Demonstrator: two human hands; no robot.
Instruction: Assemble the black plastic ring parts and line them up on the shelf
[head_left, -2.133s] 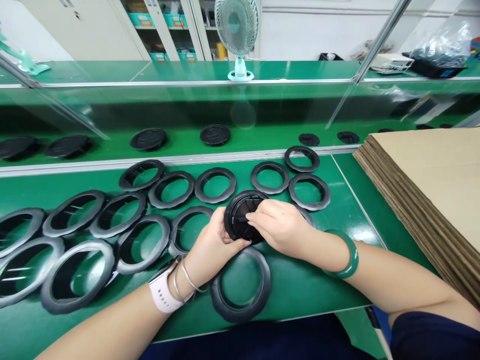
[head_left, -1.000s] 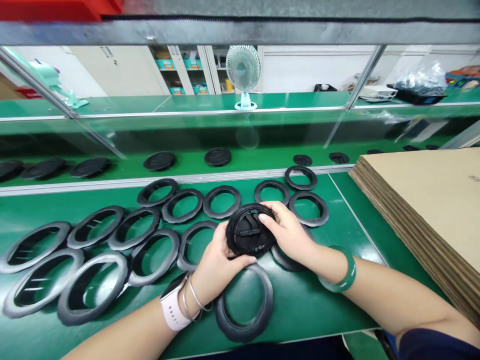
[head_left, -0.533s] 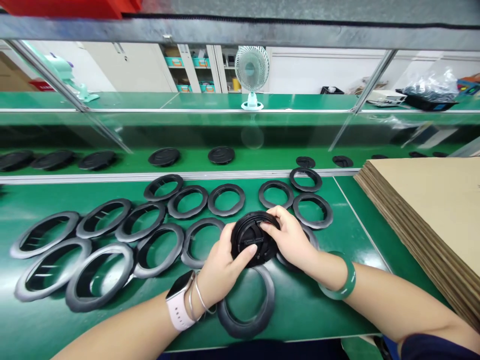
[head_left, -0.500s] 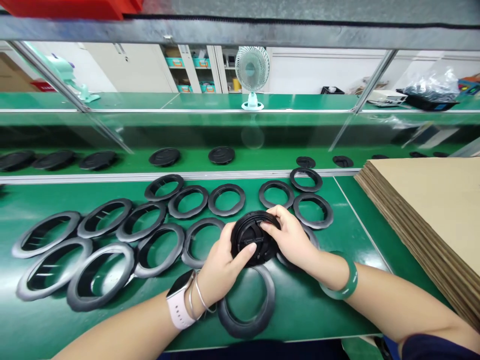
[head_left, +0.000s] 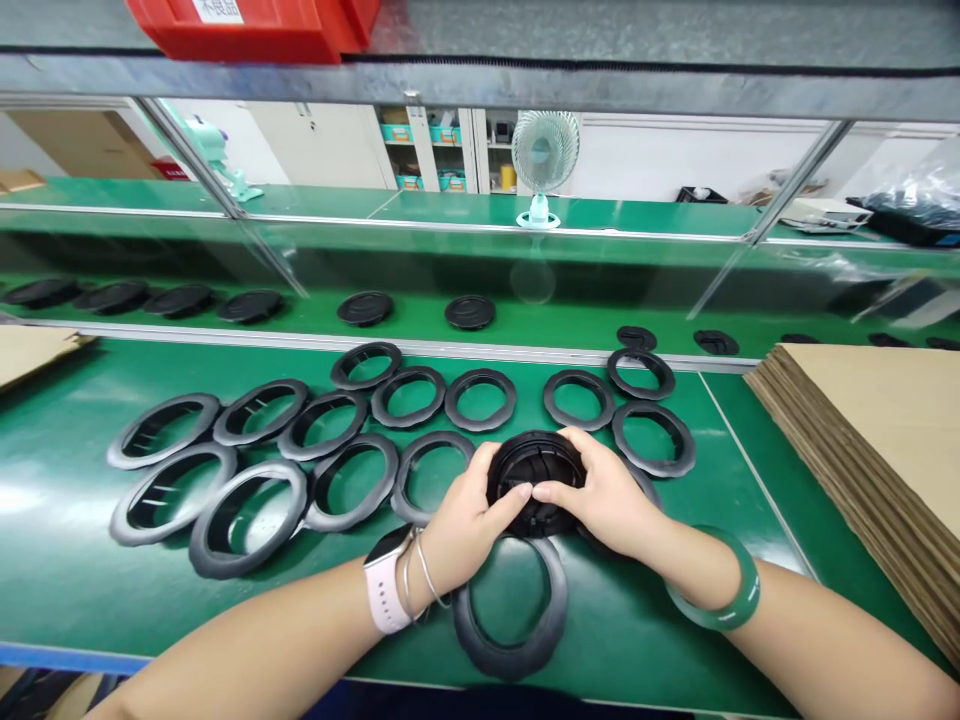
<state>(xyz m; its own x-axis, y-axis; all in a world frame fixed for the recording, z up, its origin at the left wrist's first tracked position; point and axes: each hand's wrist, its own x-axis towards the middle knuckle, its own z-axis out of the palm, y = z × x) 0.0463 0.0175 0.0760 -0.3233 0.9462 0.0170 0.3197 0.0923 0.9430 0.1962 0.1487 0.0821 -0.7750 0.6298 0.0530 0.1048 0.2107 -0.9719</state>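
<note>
1. The left hand (head_left: 469, 520) and right hand (head_left: 611, 500) hold one black round cover (head_left: 536, 480) between them, raised just above the green bench (head_left: 675, 600); fingers of both curl around its rim, thumbs pressed on its ribbed face.
2. An open black ring (head_left: 510, 610) lies on the bench just below the cover, touching the left wrist.
3. More black rings (head_left: 352, 480) lie flat in two loose rows to the left and behind, many overlapping.
4. Closed black discs (head_left: 365, 307) sit spaced along the conveyor strip (head_left: 570, 322) beyond.
5. A red bin (head_left: 255, 25) stands on the overhead shelf; its contents are hidden.
6. Stacked cardboard sheets (head_left: 877, 440) lie at the right.
</note>
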